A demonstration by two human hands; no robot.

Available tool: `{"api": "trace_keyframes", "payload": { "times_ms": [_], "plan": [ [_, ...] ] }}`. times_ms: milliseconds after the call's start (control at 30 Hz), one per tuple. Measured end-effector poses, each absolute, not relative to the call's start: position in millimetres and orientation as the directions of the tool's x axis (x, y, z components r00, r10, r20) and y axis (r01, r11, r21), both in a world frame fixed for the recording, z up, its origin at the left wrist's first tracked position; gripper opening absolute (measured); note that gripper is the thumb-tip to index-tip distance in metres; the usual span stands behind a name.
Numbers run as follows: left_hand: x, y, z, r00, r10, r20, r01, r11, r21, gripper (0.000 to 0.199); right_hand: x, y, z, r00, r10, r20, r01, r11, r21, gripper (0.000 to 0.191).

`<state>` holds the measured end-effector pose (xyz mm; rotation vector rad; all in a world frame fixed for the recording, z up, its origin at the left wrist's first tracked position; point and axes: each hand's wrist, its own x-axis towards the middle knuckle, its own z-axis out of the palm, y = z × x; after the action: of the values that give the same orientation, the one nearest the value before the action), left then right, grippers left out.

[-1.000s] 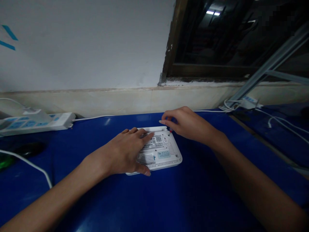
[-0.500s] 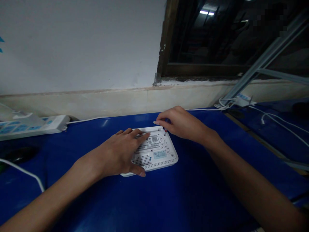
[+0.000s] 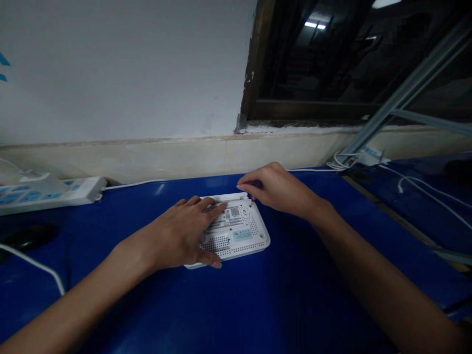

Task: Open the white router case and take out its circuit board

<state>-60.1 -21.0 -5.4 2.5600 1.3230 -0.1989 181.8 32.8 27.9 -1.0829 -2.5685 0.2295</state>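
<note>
A white router [image 3: 254,231] lies underside up on the blue table, showing vent holes, printed labels and a code. Across its left part rests my left hand [image 3: 180,231], fingers spread flat and the thumb at the near edge. My right hand [image 3: 278,189] is closed in a pinch above the router's far right corner. Below its fingertips, a small screwdriver [image 3: 252,199] shows only a bit of red and a thin tip at the corner hole. The rest of that tool is hidden by the hand.
At the left stands a white power strip [image 3: 81,191] with a plug in it, and a dark mouse [image 3: 29,237] lies nearer. A white cable [image 3: 40,268] crosses the left edge. Metal framing [image 3: 398,103] and coiled white cables [image 3: 341,160] are at the right, by the wall.
Both hands stay nearly where they were. The router has shifted very slightly to the left, and the view has tilted a little.
</note>
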Motion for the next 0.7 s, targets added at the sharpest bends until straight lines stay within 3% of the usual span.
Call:
{"api": "trace_keyframes", "payload": {
  "times_ms": [133,300,367,500,633,700],
  "plan": [
    [-59.5,-20.1,-4.1,0.569,0.780,-0.261,0.822,-0.546,0.159,0.110,184.6,29.1,30.9,-0.680,0.684,0.265,0.623,0.729,-0.284,0.060],
    [-63.4,-15.7,-7.6,0.586,0.769,-0.255,0.810,-0.565,0.157,0.112,180.6,30.3,28.8,-0.643,0.725,0.248,0.679,0.689,-0.254,0.027],
    [-65.3,-14.6,-9.8,0.592,0.766,-0.248,0.805,-0.571,0.160,0.113,180.1,31.2,28.4,-0.651,0.717,0.248,0.665,0.697,-0.268,0.026],
    [-66.1,-16.1,-10.0,0.602,0.763,-0.237,0.799,-0.577,0.172,0.111,181.2,28.1,32.0,-0.692,0.674,0.258,0.619,0.738,-0.269,0.049],
    [-64.8,-18.5,-7.4,0.583,0.778,-0.236,0.813,-0.559,0.165,0.109,180.3,28.3,31.9,-0.658,0.716,0.232,0.671,0.698,-0.250,0.027],
    [-65.2,-18.0,-7.7,0.582,0.779,-0.234,0.814,-0.557,0.167,0.110,180.2,30.4,30.5,-0.657,0.718,0.228,0.672,0.696,-0.255,0.026]
  ]
}}
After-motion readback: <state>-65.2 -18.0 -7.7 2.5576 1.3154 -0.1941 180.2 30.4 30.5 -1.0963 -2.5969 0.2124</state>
